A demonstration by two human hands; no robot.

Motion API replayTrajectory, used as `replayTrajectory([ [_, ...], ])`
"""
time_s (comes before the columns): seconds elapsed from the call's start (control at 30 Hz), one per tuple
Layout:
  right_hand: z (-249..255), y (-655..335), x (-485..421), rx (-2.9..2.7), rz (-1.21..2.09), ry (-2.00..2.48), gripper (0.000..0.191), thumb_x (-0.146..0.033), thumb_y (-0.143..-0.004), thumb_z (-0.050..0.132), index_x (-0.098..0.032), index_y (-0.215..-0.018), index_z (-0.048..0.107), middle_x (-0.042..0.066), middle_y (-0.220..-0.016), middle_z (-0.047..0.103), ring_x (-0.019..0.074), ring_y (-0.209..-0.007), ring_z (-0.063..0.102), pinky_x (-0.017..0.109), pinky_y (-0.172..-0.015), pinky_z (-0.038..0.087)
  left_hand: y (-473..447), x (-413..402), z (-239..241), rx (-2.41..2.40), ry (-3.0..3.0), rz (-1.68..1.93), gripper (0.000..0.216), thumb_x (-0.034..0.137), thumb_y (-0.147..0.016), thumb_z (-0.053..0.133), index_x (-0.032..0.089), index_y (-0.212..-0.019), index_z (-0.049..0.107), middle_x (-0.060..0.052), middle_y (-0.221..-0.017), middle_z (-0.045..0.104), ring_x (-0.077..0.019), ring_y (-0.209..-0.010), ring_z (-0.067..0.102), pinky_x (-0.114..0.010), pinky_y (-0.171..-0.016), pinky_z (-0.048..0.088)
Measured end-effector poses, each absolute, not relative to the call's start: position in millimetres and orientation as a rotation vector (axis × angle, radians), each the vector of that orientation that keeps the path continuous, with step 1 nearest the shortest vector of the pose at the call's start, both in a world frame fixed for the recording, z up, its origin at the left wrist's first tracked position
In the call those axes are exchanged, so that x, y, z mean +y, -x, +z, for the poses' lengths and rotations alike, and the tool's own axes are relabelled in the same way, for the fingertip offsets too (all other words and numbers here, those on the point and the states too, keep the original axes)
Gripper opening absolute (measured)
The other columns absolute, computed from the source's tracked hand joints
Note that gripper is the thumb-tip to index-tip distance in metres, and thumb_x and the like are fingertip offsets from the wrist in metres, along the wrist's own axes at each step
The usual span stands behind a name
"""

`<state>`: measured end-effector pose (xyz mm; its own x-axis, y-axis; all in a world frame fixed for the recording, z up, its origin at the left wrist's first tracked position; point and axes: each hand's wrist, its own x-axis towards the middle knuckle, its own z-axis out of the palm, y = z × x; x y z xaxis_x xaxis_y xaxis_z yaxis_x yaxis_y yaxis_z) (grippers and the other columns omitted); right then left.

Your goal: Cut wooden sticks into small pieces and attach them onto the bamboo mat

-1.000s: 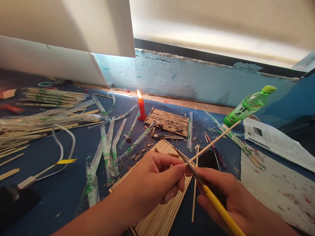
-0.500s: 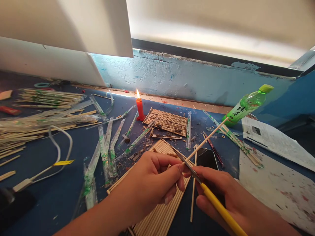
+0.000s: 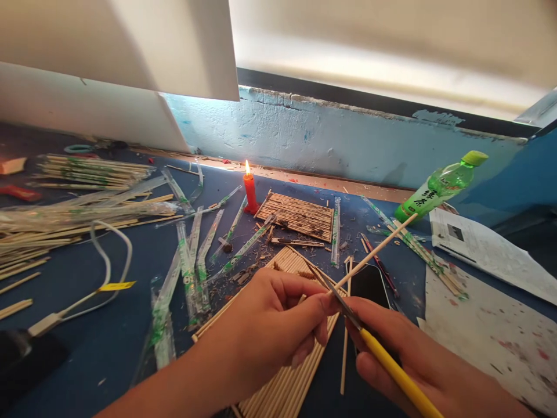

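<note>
My left hand [image 3: 282, 316] is closed, pinching a thin wooden chopstick [image 3: 374, 255] that slants up to the right. In my right hand [image 3: 400, 342] is a yellow-handled knife [image 3: 383, 360], its pointed metal blade lying across the chopstick just beyond my left fingertips. My right thumb rests close to the blade. Below both hands lies a panel of chopsticks [image 3: 287, 383] laid side by side, partly hidden by my left hand and forearm. Behind it sits a smaller, darkly scorched stick panel [image 3: 300, 217].
A lit red candle [image 3: 249, 194] stands behind the panels. Clear wrappers [image 3: 187, 273] and bundled chopsticks [image 3: 93, 171] lie left, near a white cable [image 3: 126, 249]. To the right are a phone [image 3: 369, 284], a tilted green bottle [image 3: 435, 188] and papers [image 3: 491, 244]. Shavings litter the blue tabletop.
Both hands have shifted slightly right within the view, along with the knife and chopstick. The chopstick's far end sits a little lower and farther right. The background has also shifted slightly right.
</note>
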<state>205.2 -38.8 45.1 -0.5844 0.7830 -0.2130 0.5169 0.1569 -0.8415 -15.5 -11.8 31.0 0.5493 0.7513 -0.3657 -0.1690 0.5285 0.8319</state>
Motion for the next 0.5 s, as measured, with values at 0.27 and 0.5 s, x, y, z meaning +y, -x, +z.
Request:
replayTrajectory([
  [0.27,45.3,-211.8,-39.1,-2.141,1.511,1.271,0.053,-0.05,-0.104,0.053,-0.031,-0.153,0.052,0.008,-0.11,0.075,0.0263,-0.093,0.072,0.036,-0.081,0.062,19.9,-9.6,26.5,0.715,-0.783,0.563,0.033,0.033,-0.096,0.067,0.014,-0.069,0.066,0.005,-0.056,0.047,-0.0028,-0.041,0.03,-0.018,-0.038,0.016],
  [0.5,44.0,-217.7,-38.3,-2.107,1.496,1.228,0.055,-0.043,-0.105,0.056,-0.033,-0.158,0.046,0.012,-0.143,0.063,0.0341,-0.135,0.058,0.047,-0.109,0.052,18.2,-9.7,25.7,0.621,-0.615,0.544,0.024,0.028,-0.096,0.068,0.013,-0.077,0.068,0.008,-0.056,0.046,-0.0016,-0.041,0.023,-0.016,-0.038,0.015],
])
